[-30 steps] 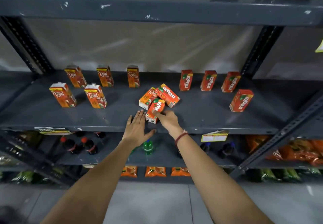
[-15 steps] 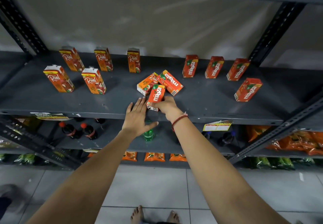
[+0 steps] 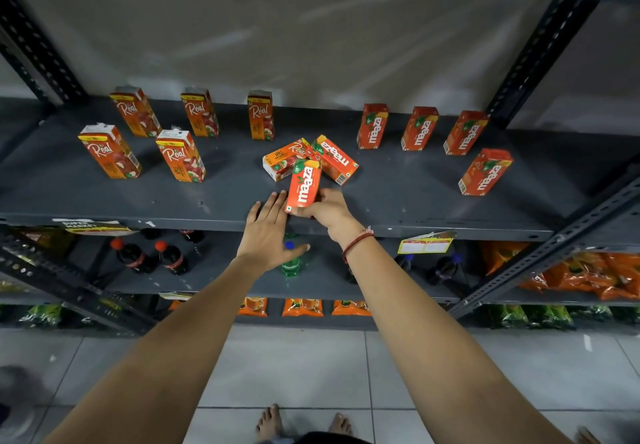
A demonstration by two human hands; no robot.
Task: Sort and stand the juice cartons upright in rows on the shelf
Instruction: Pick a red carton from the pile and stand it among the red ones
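Note:
My right hand [image 3: 327, 209] grips the lower end of a red Maaza carton [image 3: 304, 185] near the front edge of the grey shelf [image 3: 398, 197]. My left hand [image 3: 268, 232] lies flat beside it, fingers apart, holding nothing. Just behind, a Real carton [image 3: 282, 161] and another Maaza carton [image 3: 334, 158] lie flat on the shelf. Several Real cartons [image 3: 180, 156] stand upright on the left. Several Maaza cartons [image 3: 419, 128] stand upright on the right, one [image 3: 485, 171] further forward.
Dark shelf uprights [image 3: 540, 59] frame the bay on both sides. The shelf below holds cola bottles [image 3: 171, 258], a green bottle [image 3: 291, 263] and orange packets [image 3: 588, 275]. A yellow price tag [image 3: 426, 244] hangs on the shelf's front edge. My bare feet [image 3: 270, 423] stand on tiled floor.
My right hand has closed on the front Maaza carton and tipped its top end up off the pile. The camera view has tilted downward. My left hand stays flat at the shelf edge.

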